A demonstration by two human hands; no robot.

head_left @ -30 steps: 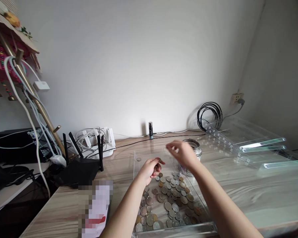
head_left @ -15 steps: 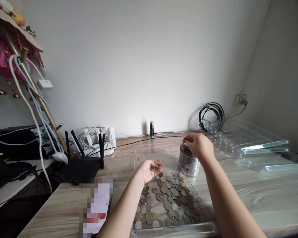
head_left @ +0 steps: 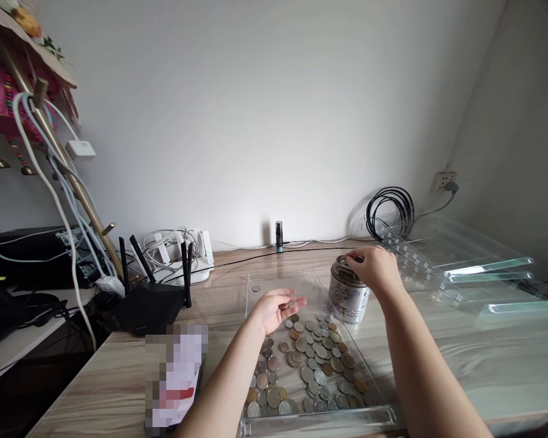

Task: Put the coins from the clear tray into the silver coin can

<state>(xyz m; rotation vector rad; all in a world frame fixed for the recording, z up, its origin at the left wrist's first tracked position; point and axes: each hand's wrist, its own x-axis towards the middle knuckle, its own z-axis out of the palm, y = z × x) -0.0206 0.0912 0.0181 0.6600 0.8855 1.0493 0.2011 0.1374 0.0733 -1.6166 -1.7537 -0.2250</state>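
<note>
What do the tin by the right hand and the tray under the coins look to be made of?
Tin: probably metal, printed and glossy, judging by its silvery sheen.
Tray: clear, smooth plastic, perhaps acrylic; the wood grain shows through.

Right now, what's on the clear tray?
Many loose coins lie on the tray, with a lone coin near its far left corner. The left hand and forearm hide part of it, so any coins behind them can't be seen.
</note>
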